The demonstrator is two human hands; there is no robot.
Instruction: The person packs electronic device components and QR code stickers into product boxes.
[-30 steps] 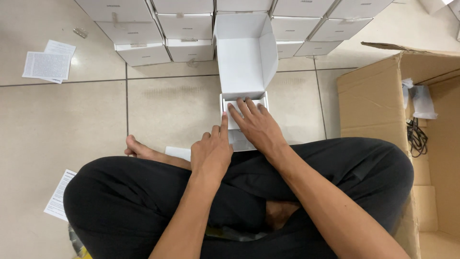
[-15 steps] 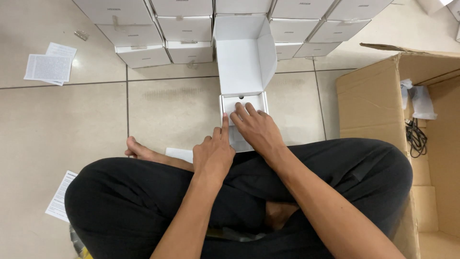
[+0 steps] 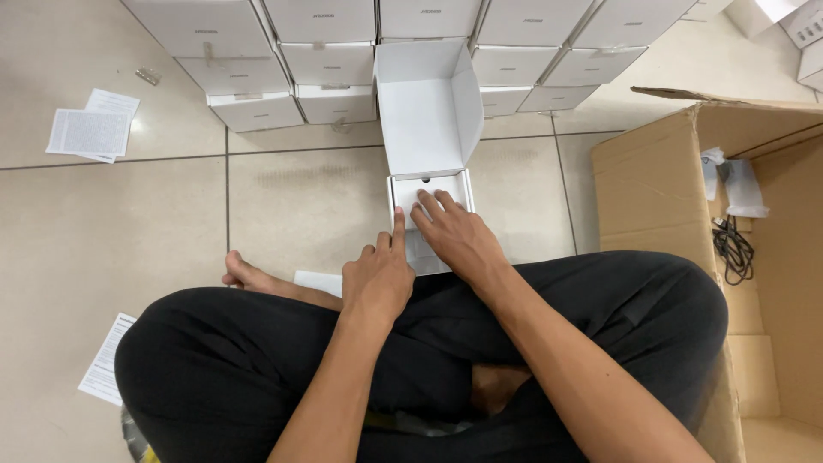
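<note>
1. 12 o'clock: open white box (image 3: pixel 426 129) with raised lid, stacked white boxes (image 3: pixel 326 64) behind it block passage.
2. 3 o'clock: cardboard carton (image 3: pixel 651 184) wall.
3. 9 o'clock: bare tile floor (image 3: pixel 129 231), free room.

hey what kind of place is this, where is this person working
Probably a small packing or storeroom floor, not a proper workbench. The person sits cross-legged on tile, hands in an open white box, with stacked white boxes behind and a cardboard carton alongside.
</note>
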